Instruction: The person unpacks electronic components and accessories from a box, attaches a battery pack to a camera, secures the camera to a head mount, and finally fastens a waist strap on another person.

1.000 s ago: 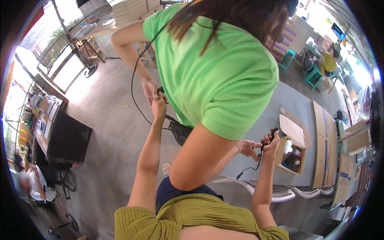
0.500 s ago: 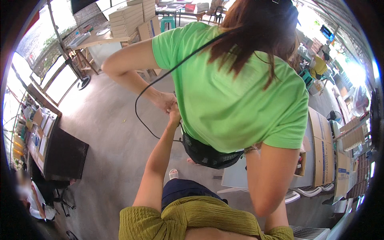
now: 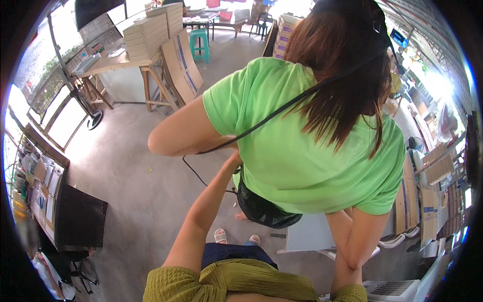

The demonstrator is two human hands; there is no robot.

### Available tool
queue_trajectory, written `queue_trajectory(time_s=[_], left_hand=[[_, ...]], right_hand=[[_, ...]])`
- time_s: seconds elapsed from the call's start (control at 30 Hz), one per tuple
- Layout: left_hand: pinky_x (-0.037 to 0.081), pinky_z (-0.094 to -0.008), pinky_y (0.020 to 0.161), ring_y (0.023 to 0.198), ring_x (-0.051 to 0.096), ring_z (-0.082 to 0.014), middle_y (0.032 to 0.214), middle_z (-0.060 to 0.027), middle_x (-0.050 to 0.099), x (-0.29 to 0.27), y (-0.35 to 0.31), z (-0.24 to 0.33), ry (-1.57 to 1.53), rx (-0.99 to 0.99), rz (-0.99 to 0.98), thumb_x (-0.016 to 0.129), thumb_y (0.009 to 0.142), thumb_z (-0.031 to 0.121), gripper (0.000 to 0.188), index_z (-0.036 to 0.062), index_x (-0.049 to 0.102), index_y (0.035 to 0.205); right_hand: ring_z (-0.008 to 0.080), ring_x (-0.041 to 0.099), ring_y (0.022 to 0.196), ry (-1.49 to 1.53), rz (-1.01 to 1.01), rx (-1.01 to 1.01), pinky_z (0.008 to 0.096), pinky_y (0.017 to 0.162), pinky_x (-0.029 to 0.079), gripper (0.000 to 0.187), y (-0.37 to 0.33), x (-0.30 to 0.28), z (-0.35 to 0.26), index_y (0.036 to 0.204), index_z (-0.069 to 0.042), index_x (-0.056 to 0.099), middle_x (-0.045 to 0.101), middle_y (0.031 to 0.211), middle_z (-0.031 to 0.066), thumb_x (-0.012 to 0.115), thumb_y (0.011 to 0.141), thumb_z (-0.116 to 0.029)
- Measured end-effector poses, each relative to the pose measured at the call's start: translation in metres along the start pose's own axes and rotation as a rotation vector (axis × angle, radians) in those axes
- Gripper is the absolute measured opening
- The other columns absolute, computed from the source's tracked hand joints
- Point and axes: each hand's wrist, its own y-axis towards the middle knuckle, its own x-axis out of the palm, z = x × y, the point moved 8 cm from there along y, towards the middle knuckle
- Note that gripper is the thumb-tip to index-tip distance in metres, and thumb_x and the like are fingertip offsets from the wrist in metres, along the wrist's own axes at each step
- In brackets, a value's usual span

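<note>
A co-worker in a bright green shirt (image 3: 302,156) stands with their back to me, close in front. My left hand (image 3: 234,159) reaches to the left side of their waist, beside a black mesh waist bag (image 3: 266,206). Its fingers are hidden behind the shirt and the co-worker's bent arm (image 3: 183,133), so what they hold does not show. From the lower right my right forearm (image 3: 347,277) goes up behind the co-worker's right elbow (image 3: 354,256); the right hand is out of sight. A black cable (image 3: 266,121) runs from the co-worker's black cap across their back and loops down to the bag.
A wooden table (image 3: 108,63) with stacked flat boxes stands far left, near a teal stool (image 3: 199,45). A dark desk (image 3: 80,216) is at left, with a person partly visible below it. A grey-topped table (image 3: 312,232) and cardboard sheets (image 3: 406,201) lie at right.
The co-worker has shifted right in view, with their left arm lower. My left hand, which was touching the co-worker's hand, is now partly hidden at their side. My second sandal has come into view.
</note>
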Motion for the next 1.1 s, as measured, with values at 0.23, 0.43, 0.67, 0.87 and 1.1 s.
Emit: queue_trajectory(time_s=[0.23,0.43,0.67,0.87,1.1], left_hand=[[0.048,-0.0361,0.086,0.102,0.057,-0.0217,0.116,-0.0125,0.061,0.027,0.039,0.044,0.245,-0.024,-0.001,0.064,0.086,0.019,0.042,-0.0013,0.056,0.122],[0.048,-0.037,0.087,0.103,0.057,-0.0233,0.117,-0.0138,0.061,0.029,0.05,0.062,0.356,-0.042,0.063,0.064,0.086,0.018,0.041,-0.0008,0.057,0.121],[0.048,-0.0379,0.088,0.105,0.058,-0.0251,0.117,-0.0153,0.061,0.028,0.046,0.073,0.416,-0.036,0.114,0.065,0.085,0.017,0.04,-0.0001,0.058,0.121],[0.047,-0.0388,0.089,0.106,0.058,-0.0267,0.118,-0.0166,0.061,0.027,0.028,0.073,0.412,0.007,0.143,0.065,0.085,0.016,0.04,0.0004,0.059,0.121],[0.047,-0.0397,0.091,0.107,0.059,-0.0285,0.119,-0.0181,0.061,0.026,-0.007,0.093,0.447,0.082,0.175,0.065,0.084,0.014,0.039,0.0011,0.059,0.121]], right_hand=[[0.0114,0.037,0.053,-0.039,0.013,0.012,0.0289,0.05,0.032,0.031,0.048,-0.019,-0.002,0.102,-0.009,0.056,0.043,0.067,-0.0005,0.056,0.094,-0.039],[0.0119,0.039,0.055,-0.108,-0.017,0.037,0.0292,0.052,0.034,0.03,0.097,-0.024,-0.001,0.102,-0.008,0.057,0.045,0.069,0.0002,0.056,0.094,-0.037],[0.0126,0.042,0.058,-0.182,-0.071,0.058,0.0296,0.054,0.036,0.029,0.138,-0.025,0.003,0.102,-0.007,0.058,0.048,0.071,0.001,0.057,0.093,-0.035],[0.0131,0.044,0.06,-0.227,-0.084,0.049,0.03,0.056,0.038,0.028,0.158,-0.026,-0.004,0.102,-0.006,0.058,0.05,0.072,0.0018,0.058,0.093,-0.033],[0.0137,0.047,0.063,-0.269,-0.102,0.05,0.0304,0.057,0.04,0.027,0.164,-0.019,0.0,0.101,-0.006,0.059,0.052,0.074,0.0026,0.058,0.092,-0.031]])
